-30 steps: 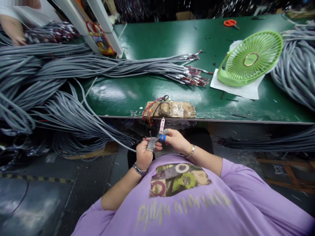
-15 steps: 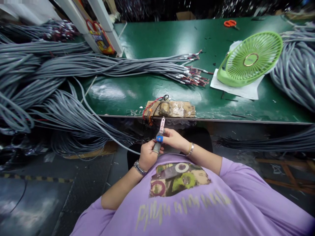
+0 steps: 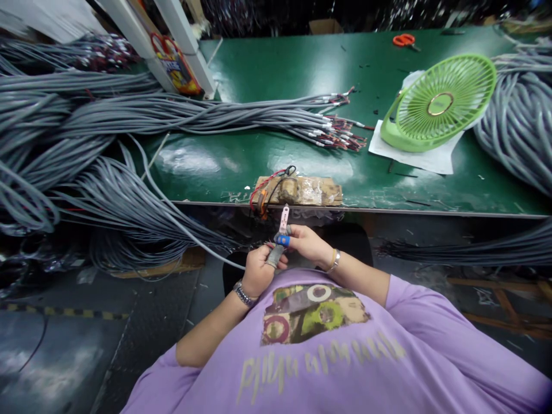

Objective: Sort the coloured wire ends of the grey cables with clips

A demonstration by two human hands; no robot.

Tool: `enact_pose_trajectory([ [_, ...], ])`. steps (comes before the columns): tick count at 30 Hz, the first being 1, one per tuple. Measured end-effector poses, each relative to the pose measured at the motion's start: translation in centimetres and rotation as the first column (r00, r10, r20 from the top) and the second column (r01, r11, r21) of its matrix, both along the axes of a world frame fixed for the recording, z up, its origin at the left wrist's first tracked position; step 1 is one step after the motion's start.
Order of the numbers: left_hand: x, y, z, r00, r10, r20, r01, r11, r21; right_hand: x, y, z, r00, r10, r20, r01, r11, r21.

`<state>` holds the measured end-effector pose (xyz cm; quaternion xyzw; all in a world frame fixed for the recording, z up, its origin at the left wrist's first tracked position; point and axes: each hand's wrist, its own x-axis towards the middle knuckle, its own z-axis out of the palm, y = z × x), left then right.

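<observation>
Close to my body, just below the bench edge, both hands meet. My left hand (image 3: pixel 257 271) is closed round the end of a grey cable (image 3: pixel 215 256) that comes in from the pile at left; grey wrapping covers its thumb. My right hand (image 3: pixel 309 244), a blue band (image 3: pixel 282 240) on its thumb, pinches at the cable's end beside the left fingertips. What sits between these fingers is too small to make out. Right above them, a narrow pale strip with small print (image 3: pixel 284 218) points up to a wooden block (image 3: pixel 319 191) on the bench edge.
Grey cable bundles (image 3: pixel 194 118) with stripped red and dark ends lie across the green bench (image 3: pixel 276 63). A green fan (image 3: pixel 440 106) stands on white paper at right, near coiled cables (image 3: pixel 517 121). Orange-handled scissors (image 3: pixel 404 40) lie at the back. A white post (image 3: pixel 190 46) rises at left.
My right hand and its blue-banded thumb have shifted slightly right and up. The left hand has barely moved. Bench items are unchanged.
</observation>
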<state>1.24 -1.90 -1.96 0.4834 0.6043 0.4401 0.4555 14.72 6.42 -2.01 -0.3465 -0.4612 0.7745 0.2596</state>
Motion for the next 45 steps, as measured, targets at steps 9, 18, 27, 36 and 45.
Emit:
enact_pose_trajectory([
  [9, -0.2, -0.2, 0.1, 0.984, 0.127, 0.127, -0.128, 0.992, 0.000, 0.5, 0.3, -0.2, 0.987, -0.071, -0.141, 0.039, 0.976, -0.216],
  [18, -0.5, -0.2, 0.0, 0.981, 0.172, 0.093, -0.177, 0.983, 0.043, 0.2, -0.4, -0.5, 0.995, -0.059, -0.082, 0.053, 0.995, -0.080],
  [27, -0.1, -0.2, 0.5, 0.989, 0.128, 0.077, -0.131, 0.991, 0.030, -0.2, -0.4, 0.0, 0.995, -0.079, -0.065, 0.077, 0.996, -0.040],
  [36, 0.0, -0.2, 0.4, 0.994, 0.089, 0.066, -0.092, 0.995, 0.038, -0.5, -0.7, -0.3, 0.988, -0.141, -0.066, 0.141, 0.990, -0.007],
  [45, -0.4, -0.4, -0.3, 0.976, 0.181, 0.117, -0.190, 0.979, 0.067, -0.3, -0.8, -0.3, 0.991, -0.117, -0.061, 0.116, 0.993, -0.027],
])
